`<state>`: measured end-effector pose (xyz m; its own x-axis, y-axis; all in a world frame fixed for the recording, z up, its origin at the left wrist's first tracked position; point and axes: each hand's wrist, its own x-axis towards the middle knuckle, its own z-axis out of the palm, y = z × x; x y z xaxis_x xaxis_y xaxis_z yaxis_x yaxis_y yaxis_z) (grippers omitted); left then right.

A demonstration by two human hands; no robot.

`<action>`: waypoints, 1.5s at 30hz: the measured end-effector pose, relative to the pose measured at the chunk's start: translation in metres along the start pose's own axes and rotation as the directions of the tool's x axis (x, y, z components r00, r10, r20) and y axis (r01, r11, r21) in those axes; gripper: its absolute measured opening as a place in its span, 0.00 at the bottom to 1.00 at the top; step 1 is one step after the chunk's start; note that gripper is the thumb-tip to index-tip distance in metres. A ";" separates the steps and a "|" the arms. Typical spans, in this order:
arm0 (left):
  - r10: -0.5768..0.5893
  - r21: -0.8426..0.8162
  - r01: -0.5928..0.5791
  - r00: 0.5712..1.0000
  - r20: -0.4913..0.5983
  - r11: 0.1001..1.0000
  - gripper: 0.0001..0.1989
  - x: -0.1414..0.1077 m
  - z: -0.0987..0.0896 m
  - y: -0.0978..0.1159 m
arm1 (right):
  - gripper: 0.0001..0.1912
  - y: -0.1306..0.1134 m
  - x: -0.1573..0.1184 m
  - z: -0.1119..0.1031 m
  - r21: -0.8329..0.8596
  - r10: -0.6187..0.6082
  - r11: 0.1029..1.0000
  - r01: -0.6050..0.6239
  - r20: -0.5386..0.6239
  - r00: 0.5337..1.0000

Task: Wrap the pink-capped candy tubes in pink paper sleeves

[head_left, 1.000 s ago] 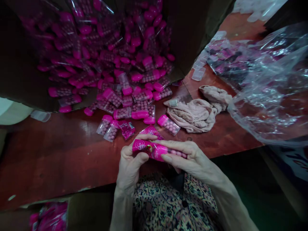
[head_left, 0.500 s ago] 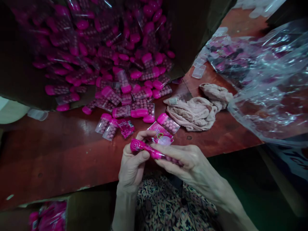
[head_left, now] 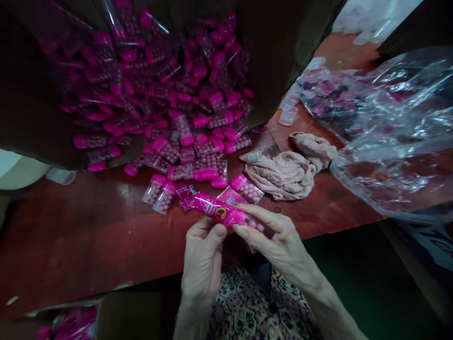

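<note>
A clear flat candy container (head_left: 255,224) with pink balls and a pink cap is gripped between the thumb and fingers of my right hand (head_left: 283,238). A printed pink wrapper sleeve (head_left: 205,203) fits over its cap end and sticks out to the left. My left hand (head_left: 203,252) pinches the lower edge of that sleeve with thumb and fingers. Just beyond lie a flat pink wrapper (head_left: 230,195), a crumpled pink wrapper (head_left: 184,192) and a capped container (head_left: 247,188). Two more containers (head_left: 159,193) lie side by side to the left.
An open cardboard box (head_left: 279,71) on its side spills many pink-capped containers (head_left: 177,99) onto the red table (head_left: 106,226). A crumpled cloth (head_left: 290,172) lies to the right, beside a large clear plastic bag (head_left: 385,156). Below the table edge is a box of pink wrappers (head_left: 71,323).
The sleeve now stretches out flatter and further past the cap. My left hand has slid down to its lower edge, and its index finger no longer reaches over the top.
</note>
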<state>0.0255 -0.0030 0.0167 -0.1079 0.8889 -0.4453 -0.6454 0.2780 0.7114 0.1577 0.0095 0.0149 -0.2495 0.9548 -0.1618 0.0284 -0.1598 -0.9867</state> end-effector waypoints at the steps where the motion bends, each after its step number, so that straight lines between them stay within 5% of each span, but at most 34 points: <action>1: -0.011 -0.015 0.011 1.000 -0.010 1.000 0.08 -0.001 0.005 -0.002 | 0.14 0.000 0.000 0.002 0.018 0.010 1.000 -0.009 -0.012 1.000; 6: -0.001 -0.008 0.001 0.998 -0.067 1.000 0.06 -0.001 0.014 -0.001 | 0.10 0.000 -0.002 0.010 0.044 0.075 0.996 -0.074 -0.015 0.997; 14: -0.061 0.021 0.060 0.997 0.052 0.998 0.09 0.002 0.006 0.002 | 0.15 0.005 -0.010 0.022 0.237 0.095 0.964 -0.119 0.109 0.989; 21: 0.044 0.104 -0.032 0.992 -0.116 0.994 0.06 -0.009 0.016 -0.004 | 0.17 0.006 -0.009 0.034 0.200 0.007 0.979 0.025 -0.160 0.987; 29: -0.047 0.070 0.049 0.999 -0.025 0.996 0.18 -0.006 0.012 0.001 | 0.26 0.014 -0.004 0.052 0.544 0.211 0.815 -0.198 0.039 0.977; 38: 0.080 0.191 -0.082 0.997 0.017 0.978 0.14 -0.019 0.014 -0.012 | 0.21 0.007 -0.015 0.060 0.355 0.051 0.934 0.048 -0.266 0.963; 45: 0.024 0.134 -0.022 1.000 -0.013 0.991 0.12 -0.015 0.006 -0.006 | 0.26 0.000 -0.005 0.058 0.539 0.238 0.830 -0.146 -0.104 0.966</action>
<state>0.0353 -0.0162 0.0228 -0.1334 0.8903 -0.4355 -0.5356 0.3049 0.7875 0.1031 -0.0097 0.0163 -0.1330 0.9102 -0.3923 -0.4617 -0.4071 -0.7881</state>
